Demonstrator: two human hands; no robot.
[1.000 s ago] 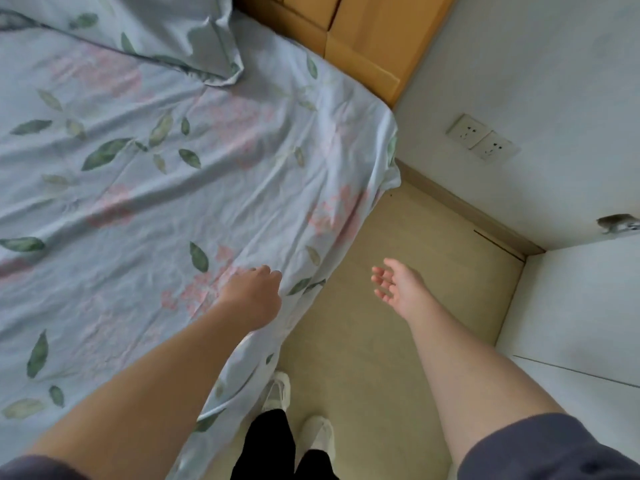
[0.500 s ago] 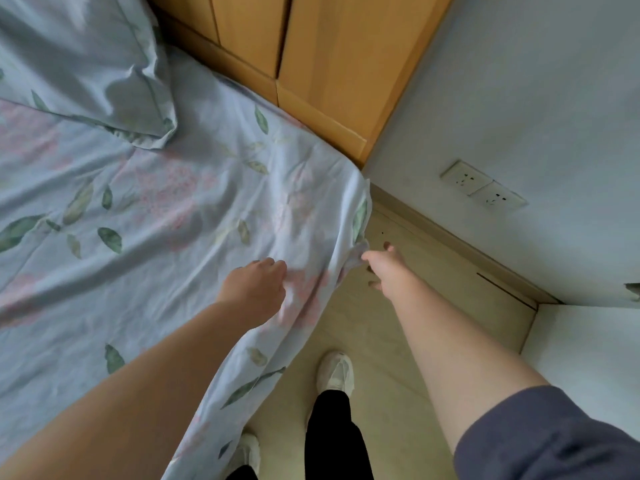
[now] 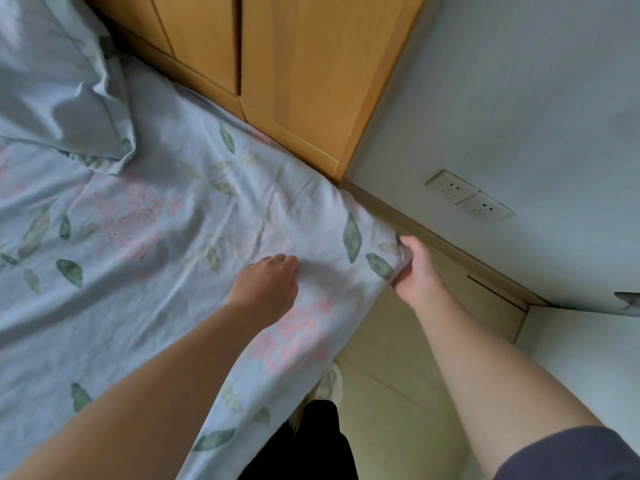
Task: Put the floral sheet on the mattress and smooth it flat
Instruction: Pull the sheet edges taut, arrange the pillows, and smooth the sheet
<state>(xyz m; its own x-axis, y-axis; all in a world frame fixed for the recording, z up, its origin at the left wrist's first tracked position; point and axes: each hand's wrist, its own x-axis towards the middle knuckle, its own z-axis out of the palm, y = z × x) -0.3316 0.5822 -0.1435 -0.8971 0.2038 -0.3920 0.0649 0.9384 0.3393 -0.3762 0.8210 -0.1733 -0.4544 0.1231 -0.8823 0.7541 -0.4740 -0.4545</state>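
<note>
- Head view, my only feed: the floral sheet (image 3: 173,237) lies spread over the bed. It is pale blue with green leaves and pink blooms, wrinkled, and its near edge hangs over the side toward the floor (image 3: 398,393).
- On top of the sheet, near the bed's corner, rests the left hand (image 3: 266,285), knuckles up and fingers curled under. I cannot tell whether they pinch any cloth.
- Just off the bed's edge at that corner, the right hand (image 3: 415,271) has fingers and thumb closed round the sheet's corner, which bunches in its grip.
- From what I see, the sheet runs from under the left hand across to the right hand. The two are near each other, the left one further in over the bed.
- Bunched bedding (image 3: 62,91) of the same print lies on the sheet at far left, well apart from both hands.
- A wooden wardrobe (image 3: 294,81) stands along the bed's far edge, and two wall sockets (image 3: 467,199) sit on the wall beyond the right hand.
- A light shoe (image 3: 330,382) and a dark trouser leg (image 3: 318,445) show beside the hanging edge.
</note>
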